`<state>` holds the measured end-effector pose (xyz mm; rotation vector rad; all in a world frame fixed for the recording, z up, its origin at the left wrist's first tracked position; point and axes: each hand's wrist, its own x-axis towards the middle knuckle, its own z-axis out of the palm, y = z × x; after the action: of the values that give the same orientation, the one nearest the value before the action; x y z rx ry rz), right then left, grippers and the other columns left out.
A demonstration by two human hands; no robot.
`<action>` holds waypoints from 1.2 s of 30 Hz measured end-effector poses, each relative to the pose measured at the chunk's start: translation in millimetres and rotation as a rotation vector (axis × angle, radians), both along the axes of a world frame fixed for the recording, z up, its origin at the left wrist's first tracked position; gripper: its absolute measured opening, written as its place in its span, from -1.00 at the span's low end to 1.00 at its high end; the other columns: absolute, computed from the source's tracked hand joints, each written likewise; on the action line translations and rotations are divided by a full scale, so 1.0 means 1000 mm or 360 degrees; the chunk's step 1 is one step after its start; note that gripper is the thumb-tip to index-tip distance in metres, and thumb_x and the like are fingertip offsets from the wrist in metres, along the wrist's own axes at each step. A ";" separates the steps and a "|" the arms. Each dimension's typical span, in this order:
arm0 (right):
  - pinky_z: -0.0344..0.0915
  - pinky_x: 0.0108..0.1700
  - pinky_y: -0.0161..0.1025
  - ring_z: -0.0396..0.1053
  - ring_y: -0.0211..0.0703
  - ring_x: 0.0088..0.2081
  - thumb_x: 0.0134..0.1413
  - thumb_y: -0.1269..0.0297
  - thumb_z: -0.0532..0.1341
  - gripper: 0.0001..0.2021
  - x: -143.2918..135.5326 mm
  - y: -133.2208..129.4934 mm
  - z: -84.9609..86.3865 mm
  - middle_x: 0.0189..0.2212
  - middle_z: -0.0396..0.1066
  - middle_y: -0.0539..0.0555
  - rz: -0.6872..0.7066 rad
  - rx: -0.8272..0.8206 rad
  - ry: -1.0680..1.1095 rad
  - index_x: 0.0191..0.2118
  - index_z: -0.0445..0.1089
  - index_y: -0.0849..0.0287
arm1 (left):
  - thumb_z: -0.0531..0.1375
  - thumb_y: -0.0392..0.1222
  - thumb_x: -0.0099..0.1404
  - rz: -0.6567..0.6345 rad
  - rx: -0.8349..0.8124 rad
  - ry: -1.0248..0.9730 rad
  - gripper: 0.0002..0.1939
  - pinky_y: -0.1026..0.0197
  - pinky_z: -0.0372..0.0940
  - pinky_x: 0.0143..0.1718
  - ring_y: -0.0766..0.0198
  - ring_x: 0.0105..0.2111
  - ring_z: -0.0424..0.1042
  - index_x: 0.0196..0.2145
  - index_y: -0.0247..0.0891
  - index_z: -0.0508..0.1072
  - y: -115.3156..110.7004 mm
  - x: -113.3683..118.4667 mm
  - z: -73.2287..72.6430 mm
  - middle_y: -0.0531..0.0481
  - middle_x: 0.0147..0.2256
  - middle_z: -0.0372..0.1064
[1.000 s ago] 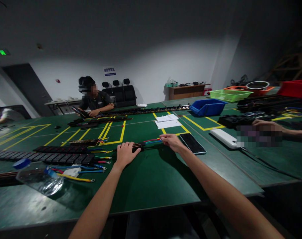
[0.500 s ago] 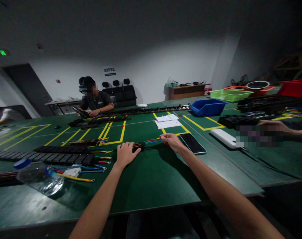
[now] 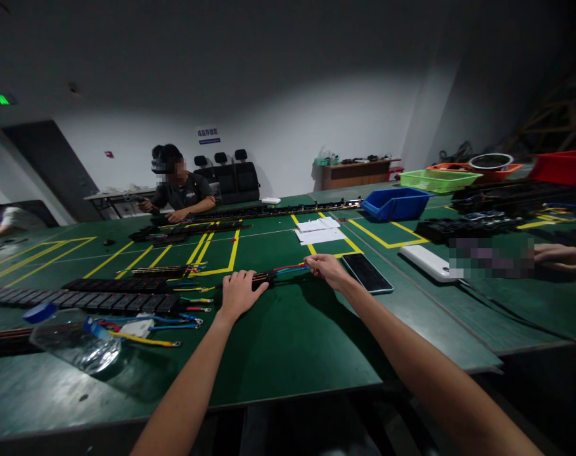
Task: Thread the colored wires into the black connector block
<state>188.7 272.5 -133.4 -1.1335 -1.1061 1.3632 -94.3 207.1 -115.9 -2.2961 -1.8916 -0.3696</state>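
My left hand (image 3: 243,294) is wrapped over a slim black strip (image 3: 263,278) with copper-coloured lines, resting on the green table. Red, blue and green wires (image 3: 290,270) run out of the strip's right end. My right hand (image 3: 326,270) is closed in a pinch on the wires' far ends, and the fingers hide those tips. Just right of that hand lies a dark-screened phone (image 3: 367,273). Left of my left hand are black segmented strips (image 3: 140,303) and loose coloured cables with metal ring ends (image 3: 176,327).
A clear plastic bottle (image 3: 76,342) lies at the front left. White papers (image 3: 320,235), a blue bin (image 3: 395,204) and a white power bank (image 3: 430,263) with a cable lie beyond. Another person's hand (image 3: 561,257) is at the right; a person (image 3: 185,193) sits across.
My hands hold almost the same place. The co-worker's hand at the right has drawn back rightward, and the person across has shifted a hand and the thing in it.
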 end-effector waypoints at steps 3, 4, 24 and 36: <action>0.17 -0.57 -0.46 0.23 -0.40 -0.59 0.05 0.45 0.36 -0.97 -0.001 0.001 0.001 -0.62 0.35 -0.02 0.0018 -0.0035 0.0099 -0.37 0.55 0.32 | -0.06 0.37 0.42 -0.0001 -0.0007 0.0001 -0.34 -0.08 0.17 0.08 -0.04 0.03 0.39 0.09 -0.18 0.47 -0.001 0.001 0.001 -0.19 0.03 0.47; 0.18 -0.57 -0.47 0.23 -0.40 -0.59 0.06 0.46 0.36 -0.97 -0.001 0.001 0.001 -0.62 0.35 -0.02 0.0025 -0.0046 0.0136 -0.38 0.55 0.33 | -0.06 0.36 0.43 -0.0002 -0.0010 0.0003 -0.34 -0.08 0.17 0.08 -0.04 0.03 0.39 0.09 -0.19 0.46 -0.001 0.001 0.001 -0.19 0.03 0.47; 0.25 -0.54 -0.44 0.27 -0.37 -0.57 -0.03 0.71 0.25 -0.76 0.004 0.001 0.004 -0.53 0.45 0.06 0.0113 -0.0180 0.0260 -0.27 0.57 0.35 | -0.06 0.37 0.42 0.0009 -0.0007 -0.0005 -0.34 -0.08 0.16 0.08 -0.04 0.02 0.39 0.08 -0.18 0.47 0.001 0.000 -0.001 -0.19 0.02 0.47; 0.17 -0.58 -0.44 0.21 -0.39 -0.58 -0.11 0.71 0.25 -0.74 0.003 -0.001 0.004 -0.54 0.42 0.04 0.0116 -0.0197 0.0280 -0.30 0.57 0.32 | -0.06 0.37 0.42 0.0008 -0.0025 -0.0010 -0.35 -0.08 0.16 0.09 -0.04 0.03 0.39 0.10 -0.17 0.46 0.000 0.000 0.001 -0.20 0.03 0.47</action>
<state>191.8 272.0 -129.7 -1.0470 -0.9549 1.5749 -94.0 206.9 -115.0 -2.3022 -1.9098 -0.3632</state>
